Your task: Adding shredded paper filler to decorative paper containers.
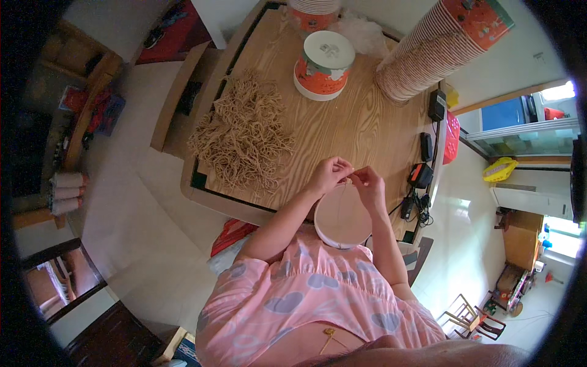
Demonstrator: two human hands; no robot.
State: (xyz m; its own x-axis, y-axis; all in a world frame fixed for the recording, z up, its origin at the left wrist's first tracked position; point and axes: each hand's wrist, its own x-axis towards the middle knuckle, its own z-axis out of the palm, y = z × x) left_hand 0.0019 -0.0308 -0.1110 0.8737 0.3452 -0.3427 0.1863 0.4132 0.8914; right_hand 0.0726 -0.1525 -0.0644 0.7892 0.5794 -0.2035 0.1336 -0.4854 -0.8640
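Note:
My left hand (332,175) and my right hand (370,185) meet at the far rim of a round paper bucket (343,215). The bucket rests between my forearms at the table's near edge, with a pale round face and a white rim showing. Both hands are closed in a pinch, fingertips almost touching. A small pale bit shows between them, too small to make out. Left of my hands lies a loose heap of tan twisted cords (244,137). Farther off, a red and green printed paper bucket (323,70) stands upside down on the wood-grain table (333,131).
A tall leaning stack of nested paper buckets (428,55) fills the far right corner. Another stack (313,12) and crumpled clear plastic (361,32) are at the back. Black adapters (420,175) and tangled cables (420,208) line the right edge. A red stool (451,137) stands beyond.

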